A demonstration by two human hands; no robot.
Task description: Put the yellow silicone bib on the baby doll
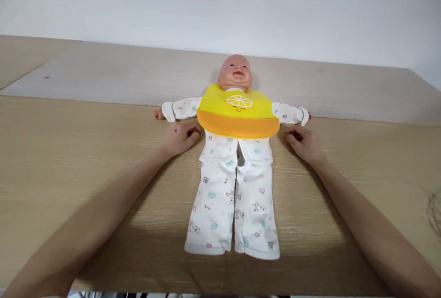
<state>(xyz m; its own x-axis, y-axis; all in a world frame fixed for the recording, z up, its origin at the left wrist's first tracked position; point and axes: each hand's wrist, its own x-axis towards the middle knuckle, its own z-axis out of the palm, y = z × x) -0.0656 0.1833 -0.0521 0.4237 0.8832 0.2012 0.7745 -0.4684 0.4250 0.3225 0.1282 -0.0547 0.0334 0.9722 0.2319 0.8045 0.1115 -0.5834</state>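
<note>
A baby doll (235,72) lies on its back on a wooden table (69,164), arms spread, feet towards me. It wears a white printed top and trousers (234,201) and a yellow and orange bib (238,113) with a citrus face on it. My left hand (179,138) rests on the table beside the bib's left lower corner, fingers curled, fingertips touching or nearly touching the bib. My right hand (304,144) lies beside the bib's right lower corner, fingers curled inward too. I cannot see anything inside either hand.
A paler grey-brown board (138,72) runs along the back of the table under the doll's head. Behind it stands a white wall (220,3). A dark scribble-like mark (434,210) shows at the table's right edge.
</note>
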